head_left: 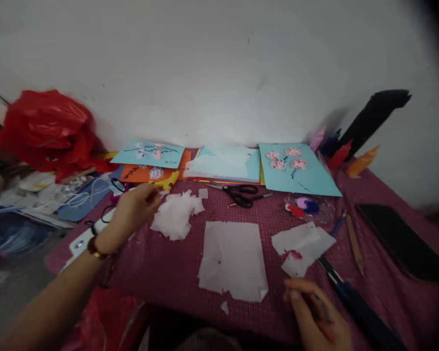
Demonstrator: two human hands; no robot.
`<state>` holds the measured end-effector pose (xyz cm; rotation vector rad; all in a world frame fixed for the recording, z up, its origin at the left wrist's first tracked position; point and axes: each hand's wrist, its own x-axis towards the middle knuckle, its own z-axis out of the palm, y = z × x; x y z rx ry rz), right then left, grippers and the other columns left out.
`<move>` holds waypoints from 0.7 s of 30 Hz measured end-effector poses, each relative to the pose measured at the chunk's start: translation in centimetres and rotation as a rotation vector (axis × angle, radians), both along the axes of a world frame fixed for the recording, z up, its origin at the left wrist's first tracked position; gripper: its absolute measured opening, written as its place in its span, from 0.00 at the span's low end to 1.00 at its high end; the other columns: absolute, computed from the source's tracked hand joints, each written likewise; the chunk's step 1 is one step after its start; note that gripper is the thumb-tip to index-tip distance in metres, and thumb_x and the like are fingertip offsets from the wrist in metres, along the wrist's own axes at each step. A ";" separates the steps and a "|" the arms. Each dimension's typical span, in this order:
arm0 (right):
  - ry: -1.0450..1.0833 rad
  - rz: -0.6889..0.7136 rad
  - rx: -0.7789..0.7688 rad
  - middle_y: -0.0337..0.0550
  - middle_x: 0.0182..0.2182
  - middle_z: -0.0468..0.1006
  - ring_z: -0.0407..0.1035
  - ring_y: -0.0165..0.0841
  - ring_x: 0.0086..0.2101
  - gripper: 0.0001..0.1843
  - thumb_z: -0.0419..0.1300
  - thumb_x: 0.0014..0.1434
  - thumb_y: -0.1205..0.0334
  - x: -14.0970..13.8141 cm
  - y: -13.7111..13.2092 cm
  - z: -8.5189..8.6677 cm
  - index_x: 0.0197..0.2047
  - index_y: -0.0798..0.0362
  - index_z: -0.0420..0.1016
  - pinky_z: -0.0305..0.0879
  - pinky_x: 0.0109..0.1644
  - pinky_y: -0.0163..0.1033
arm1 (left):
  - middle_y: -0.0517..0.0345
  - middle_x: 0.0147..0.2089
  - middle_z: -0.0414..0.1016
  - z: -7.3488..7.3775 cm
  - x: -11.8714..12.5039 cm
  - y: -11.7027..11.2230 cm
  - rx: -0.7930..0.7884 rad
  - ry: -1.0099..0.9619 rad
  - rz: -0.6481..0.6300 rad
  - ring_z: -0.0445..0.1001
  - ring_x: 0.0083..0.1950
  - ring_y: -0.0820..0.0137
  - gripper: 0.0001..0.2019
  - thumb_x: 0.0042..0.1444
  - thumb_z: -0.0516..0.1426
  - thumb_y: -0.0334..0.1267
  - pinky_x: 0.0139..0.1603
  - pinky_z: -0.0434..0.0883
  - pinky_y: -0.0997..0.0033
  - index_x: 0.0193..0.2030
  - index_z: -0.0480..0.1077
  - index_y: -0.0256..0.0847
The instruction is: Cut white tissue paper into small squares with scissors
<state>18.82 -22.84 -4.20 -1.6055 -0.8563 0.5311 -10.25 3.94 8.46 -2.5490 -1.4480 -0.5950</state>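
Observation:
My left hand (135,207) reaches out over the maroon cloth (168,263), its fingers drawn together beside a heap of torn white tissue (175,214); motion blurs them. My right hand (316,314) rests near the front edge with fingers curled around a thin dark stick, perhaps a brush. A flat white tissue sheet (232,258) lies between the hands. A smaller tissue piece with a red stain (302,246) sits just beyond my right hand.
Black scissors (243,194) lie past the sheet. Light blue cards with pink flowers (296,168) lean at the wall. A paint blot palette (303,205), a pencil (354,243), a black tablet (398,241), a red plastic bag (47,129).

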 end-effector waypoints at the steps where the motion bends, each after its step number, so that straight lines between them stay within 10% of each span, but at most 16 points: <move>1: -0.017 0.016 0.010 0.39 0.25 0.79 0.75 0.31 0.26 0.07 0.61 0.57 0.56 0.0 0.1 0.2 0.35 0.50 0.78 0.72 0.30 0.28 | 0.59 0.30 0.70 0.3 -0.6 0.0 0.008 0.039 0.024 0.68 0.30 0.72 0.06 0.59 0.52 0.35 0.33 0.63 0.74 0.35 0.68 0.37; 9: -0.021 0.037 0.055 0.36 0.26 0.75 0.71 0.28 0.28 0.04 0.58 0.62 0.61 -0.6 0.2 0.5 0.38 0.48 0.74 0.69 0.32 0.29 | 0.50 0.57 0.70 -1.8 -1.5 -3.5 -0.088 0.258 -0.085 0.72 0.55 0.59 0.21 0.65 0.46 0.33 0.55 0.70 0.60 0.64 0.57 0.37; 15: -0.111 0.097 0.000 0.37 0.29 0.74 0.70 0.30 0.30 0.07 0.54 0.64 0.65 -0.4 0.2 0.8 0.40 0.46 0.72 0.68 0.33 0.33 | 0.53 0.49 0.76 -5.0 1.6 -11.3 -0.185 0.134 -0.614 0.75 0.48 0.66 0.14 0.64 0.50 0.32 0.50 0.73 0.66 0.54 0.68 0.41; 21: -0.610 0.521 -0.192 0.49 0.58 0.67 0.62 0.44 0.57 0.22 0.53 0.59 0.74 0.1 0.9 2.8 0.55 0.45 0.69 0.60 0.59 0.56 | 0.52 0.46 0.77 -6.8 1.5 -13.2 -0.196 0.094 -0.635 0.76 0.45 0.65 0.12 0.65 0.49 0.32 0.46 0.74 0.62 0.51 0.70 0.37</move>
